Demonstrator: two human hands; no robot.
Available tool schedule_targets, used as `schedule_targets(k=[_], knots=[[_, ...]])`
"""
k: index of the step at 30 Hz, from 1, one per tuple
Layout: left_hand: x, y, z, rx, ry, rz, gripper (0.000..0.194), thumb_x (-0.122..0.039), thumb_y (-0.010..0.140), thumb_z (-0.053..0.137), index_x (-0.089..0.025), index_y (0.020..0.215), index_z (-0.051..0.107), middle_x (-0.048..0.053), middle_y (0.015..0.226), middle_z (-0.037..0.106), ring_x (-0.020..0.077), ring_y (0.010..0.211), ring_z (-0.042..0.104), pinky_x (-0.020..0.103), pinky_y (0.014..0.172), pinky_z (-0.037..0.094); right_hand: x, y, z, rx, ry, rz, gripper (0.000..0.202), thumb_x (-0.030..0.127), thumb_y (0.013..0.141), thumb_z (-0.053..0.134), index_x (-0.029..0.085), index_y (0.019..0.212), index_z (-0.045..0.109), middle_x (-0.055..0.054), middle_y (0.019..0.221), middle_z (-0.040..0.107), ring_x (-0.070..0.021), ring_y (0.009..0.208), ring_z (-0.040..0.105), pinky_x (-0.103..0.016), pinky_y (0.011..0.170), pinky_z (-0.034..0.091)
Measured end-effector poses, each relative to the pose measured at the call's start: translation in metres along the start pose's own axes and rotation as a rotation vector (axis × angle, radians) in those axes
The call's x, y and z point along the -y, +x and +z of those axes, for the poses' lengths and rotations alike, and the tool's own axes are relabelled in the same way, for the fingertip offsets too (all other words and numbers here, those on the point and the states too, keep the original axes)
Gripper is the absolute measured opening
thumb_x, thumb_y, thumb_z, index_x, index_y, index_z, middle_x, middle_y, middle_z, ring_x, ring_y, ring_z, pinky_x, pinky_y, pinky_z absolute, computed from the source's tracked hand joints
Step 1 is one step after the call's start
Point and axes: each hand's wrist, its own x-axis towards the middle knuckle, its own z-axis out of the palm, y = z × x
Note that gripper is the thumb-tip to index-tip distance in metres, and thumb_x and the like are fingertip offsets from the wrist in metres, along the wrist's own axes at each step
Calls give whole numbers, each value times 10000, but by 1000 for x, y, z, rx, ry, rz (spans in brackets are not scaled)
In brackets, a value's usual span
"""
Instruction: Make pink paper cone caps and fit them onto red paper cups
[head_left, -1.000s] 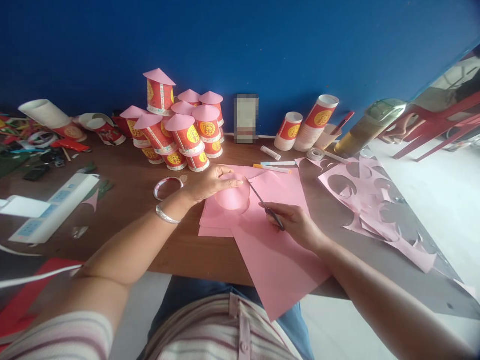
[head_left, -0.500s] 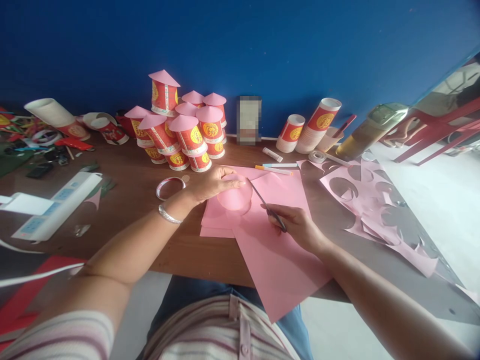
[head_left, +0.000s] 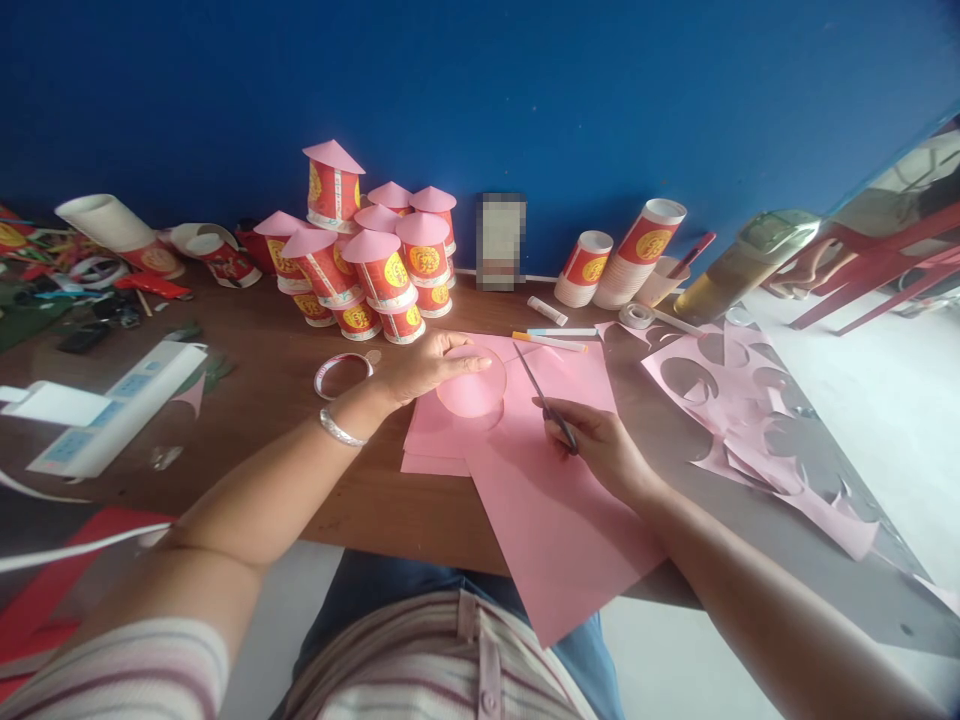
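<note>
Between the thumb and fingers of my left hand (head_left: 431, 368) is a round pink paper disc (head_left: 471, 388), held a little above the pink sheets. My right hand (head_left: 596, 440) grips a pair of scissors (head_left: 544, 395), their blades pointing up and left, just right of the disc and apart from it. Under both hands lie pink paper sheets (head_left: 555, 520), one hanging over the table's front edge. A curved cut edge shows in the paper below the disc. Behind the hands, an orange marker (head_left: 551, 342) and a blue-white one (head_left: 574, 331) lie on the sheets.
Stacked red paper cups with pink cone roofs (head_left: 371, 265) stand at the back left. Further right are nested cups (head_left: 637, 255), a tape roll (head_left: 637, 315) and a bottle (head_left: 742, 262). Cut pink scraps (head_left: 757, 420) cover the right side; a power strip (head_left: 120, 405) lies left.
The scissors in my right hand have drawn away to the right from the disc. My left hand still holds the disc, which shows more of its round outline.
</note>
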Motion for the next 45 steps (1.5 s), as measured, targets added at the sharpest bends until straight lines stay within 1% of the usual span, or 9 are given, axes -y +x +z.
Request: schedule_targets(k=[3, 13, 18, 22, 29, 34, 37, 40, 45], knots=[[5, 2, -2, 62, 21, 15, 360, -479, 818, 773, -166, 696, 641, -25, 673, 501, 124, 670, 448, 268, 634, 336, 1, 2, 0, -52, -24, -7, 468, 446, 902, 665, 151, 1260, 728, 0, 729, 587, -129, 634, 511, -310, 619, 476], [26, 18, -7, -197, -244, 49, 337, -443, 752, 791, -172, 919, 681, 4, 861, 648, 143, 797, 565, 256, 717, 435, -13, 5, -3, -128, -239, -131, 387, 361, 937, 573, 167, 1238, 718, -7, 740, 627, -146, 680, 573, -324, 710, 508], [41, 23, -5, -209, -269, -16, 355, -455, 743, 819, -176, 782, 603, -27, 718, 522, 110, 660, 469, 244, 593, 361, -21, 7, -6, -147, -459, -229, 409, 268, 906, 549, 218, 1279, 707, -54, 892, 718, -177, 745, 634, -329, 732, 546], [47, 24, 0, -193, -277, -1, 507, -522, 747, 821, -186, 645, 456, -44, 666, 385, 96, 616, 386, 242, 545, 358, -20, 8, -4, -152, -526, -236, 446, 235, 889, 504, 214, 1291, 695, -68, 948, 741, -185, 762, 662, -315, 712, 547], [56, 27, 5, -321, -285, 50, 489, -609, 786, 751, -200, 732, 487, -41, 721, 352, 103, 612, 378, 250, 524, 416, -10, 9, 3, -179, -606, -234, 423, 240, 890, 482, 192, 1246, 706, -92, 1033, 768, -211, 839, 686, -336, 781, 551], [53, 22, 5, -330, -162, 132, 547, -597, 822, 711, -204, 655, 369, -51, 658, 293, 105, 624, 295, 259, 566, 283, -14, 12, 2, -164, -618, -219, 389, 253, 904, 491, 200, 1233, 692, -64, 965, 765, -198, 805, 685, -317, 755, 546], [54, 21, 5, -285, -107, 126, 560, -600, 846, 678, -204, 645, 335, -57, 636, 270, 105, 613, 256, 278, 581, 216, -10, 13, -4, -221, -773, -237, 348, 263, 891, 556, 226, 1215, 680, -52, 954, 753, -202, 789, 683, -309, 710, 526], [55, 21, 4, -251, -95, 119, 544, -600, 850, 666, -204, 653, 348, -56, 639, 287, 109, 619, 260, 281, 595, 212, 1, 19, -18, -305, -1053, -244, 374, 345, 859, 694, 221, 1210, 660, -100, 1082, 745, -275, 952, 692, -345, 738, 517], [56, 21, 5, -256, -115, 114, 527, -569, 838, 691, -202, 648, 363, -52, 643, 299, 111, 633, 275, 278, 603, 214, 10, 45, -41, -292, -1225, -85, 311, 281, 869, 699, 202, 1165, 648, -111, 1135, 746, -307, 1101, 669, -370, 831, 508]])
